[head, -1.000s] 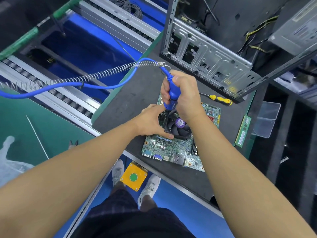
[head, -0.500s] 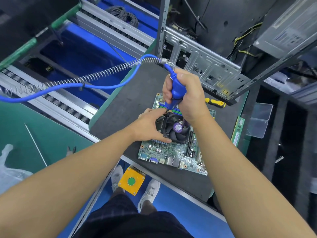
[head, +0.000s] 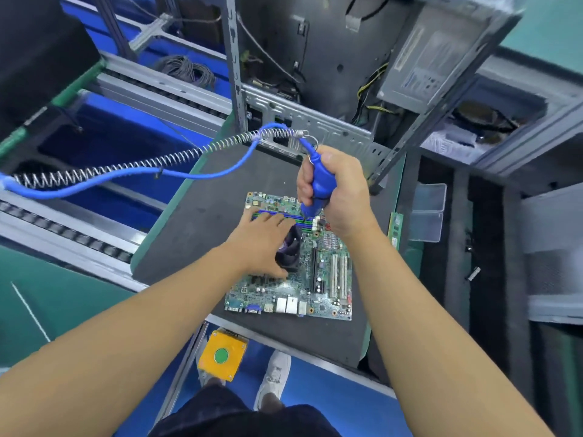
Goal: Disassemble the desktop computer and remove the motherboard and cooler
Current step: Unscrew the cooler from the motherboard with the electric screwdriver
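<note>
so, my right hand point(head: 340, 190) grips the blue driver point(head: 320, 184), left hand point(head: 262, 244) lies fairly flat over the cooler point(head: 290, 247) on the motherboard point(head: 315, 279) — flat on the bench point(head: 195, 222). thin, fragile board — i'd lift it by its edges.

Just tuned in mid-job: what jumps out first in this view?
The right hand grips a blue electric screwdriver, tip down, over the green motherboard lying on the dark mat. The left hand rests on the black cooler there, and the open computer case stands behind.
</note>
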